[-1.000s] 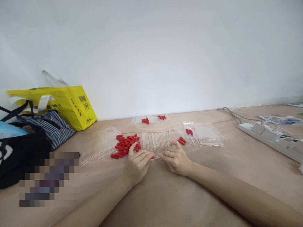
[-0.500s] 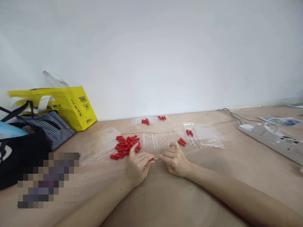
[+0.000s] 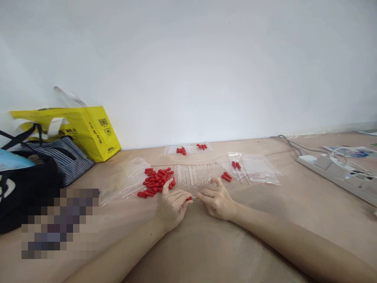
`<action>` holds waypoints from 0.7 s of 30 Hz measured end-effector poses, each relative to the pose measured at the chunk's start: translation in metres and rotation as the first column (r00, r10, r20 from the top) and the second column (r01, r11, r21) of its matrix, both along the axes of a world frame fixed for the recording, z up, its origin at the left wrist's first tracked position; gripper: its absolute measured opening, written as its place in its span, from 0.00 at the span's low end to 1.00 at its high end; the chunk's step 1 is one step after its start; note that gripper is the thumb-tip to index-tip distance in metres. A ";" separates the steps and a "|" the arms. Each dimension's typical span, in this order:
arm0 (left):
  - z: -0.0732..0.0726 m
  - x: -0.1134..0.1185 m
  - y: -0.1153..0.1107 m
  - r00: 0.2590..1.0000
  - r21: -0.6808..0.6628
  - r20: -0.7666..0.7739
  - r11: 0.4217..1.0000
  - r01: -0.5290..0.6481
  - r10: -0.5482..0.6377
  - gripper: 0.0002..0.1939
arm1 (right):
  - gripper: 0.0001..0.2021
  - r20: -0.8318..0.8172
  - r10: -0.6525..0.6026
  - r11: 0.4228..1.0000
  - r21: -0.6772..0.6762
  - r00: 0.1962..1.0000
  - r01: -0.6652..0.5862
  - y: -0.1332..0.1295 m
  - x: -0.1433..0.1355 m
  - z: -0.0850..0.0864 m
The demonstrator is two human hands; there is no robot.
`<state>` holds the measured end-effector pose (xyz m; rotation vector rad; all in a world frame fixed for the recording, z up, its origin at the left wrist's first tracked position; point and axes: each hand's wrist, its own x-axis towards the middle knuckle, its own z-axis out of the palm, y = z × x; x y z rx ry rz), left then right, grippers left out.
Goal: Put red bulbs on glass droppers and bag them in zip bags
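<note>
Between thumb and fingers, my left hand (image 3: 173, 206) pinches a small red rubber bulb (image 3: 189, 199). My right hand (image 3: 216, 199) pinches a thin clear tube (image 3: 194, 197), whose other end meets the bulb. Most of the tube is hidden by my right fingers. Beyond my left hand lies a pile of red bulbs (image 3: 154, 181). A row of clear tubes (image 3: 193, 175) is spread just past both hands. Two red bulbs (image 3: 226, 177) rest at the row's right end.
Plastic bags (image 3: 259, 169) lie to the right, and one small bag holds two red bulbs (image 3: 236, 165). Another bag with red-topped pieces (image 3: 185, 150) is near the wall. A yellow bag (image 3: 100, 133) and striped pouch (image 3: 73, 161) stand left; a power strip (image 3: 338, 177) is right.
Both hands keep almost the same place and grip. The clear stretch of tube between them looks slightly shorter.
</note>
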<state>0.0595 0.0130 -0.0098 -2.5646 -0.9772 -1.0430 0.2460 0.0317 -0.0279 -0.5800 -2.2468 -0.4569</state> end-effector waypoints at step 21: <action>0.009 -0.002 0.000 0.998 0.121 0.021 0.991 -0.060 0.058 0.06 | 0.11 -0.046 -0.048 0.997 0.055 0.998 0.050 -0.002 0.005 0.009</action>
